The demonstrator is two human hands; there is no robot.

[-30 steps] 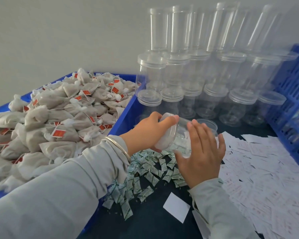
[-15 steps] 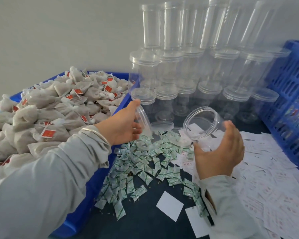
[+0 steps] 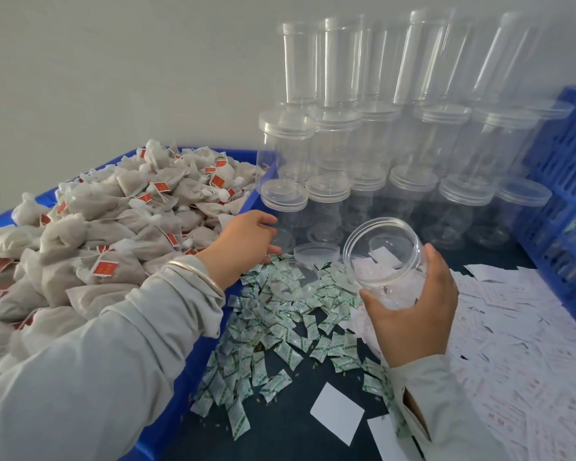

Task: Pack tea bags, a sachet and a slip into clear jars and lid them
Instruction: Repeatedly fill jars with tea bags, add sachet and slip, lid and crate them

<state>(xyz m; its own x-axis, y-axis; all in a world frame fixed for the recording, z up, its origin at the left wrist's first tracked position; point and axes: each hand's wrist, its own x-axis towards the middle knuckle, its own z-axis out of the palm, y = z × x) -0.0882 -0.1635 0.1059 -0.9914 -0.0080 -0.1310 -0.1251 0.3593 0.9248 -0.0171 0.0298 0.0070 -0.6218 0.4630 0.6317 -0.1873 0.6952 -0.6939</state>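
Note:
My right hand (image 3: pixel 413 314) grips an open clear jar (image 3: pixel 388 257), tilted with its mouth toward me, above the slips. A white slip shows through its wall; I cannot tell whether it lies inside. My left hand (image 3: pixel 243 242) hovers with loosely curled fingers over the near corner of the blue tray (image 3: pixel 210 341) and holds nothing. A clear lid (image 3: pixel 293 282) lies on the pile of green-and-white sachets (image 3: pixel 273 341), and a second lid (image 3: pixel 316 252) sits just behind it. Tea bags with red tags (image 3: pixel 113 234) are heaped in the tray. White slips (image 3: pixel 512 344) are spread on the right.
Lidded empty jars (image 3: pixel 379 144) are stacked in several tiers against the wall at the back. A blue slatted crate (image 3: pixel 566 194) stands at the right edge. Two loose blank slips (image 3: pixel 336 412) lie on the dark table near me.
The left hand unscrewed the lid, carried it left and let it go onto the sachets. The right hand swung the open jar to the right and tilted its mouth up.

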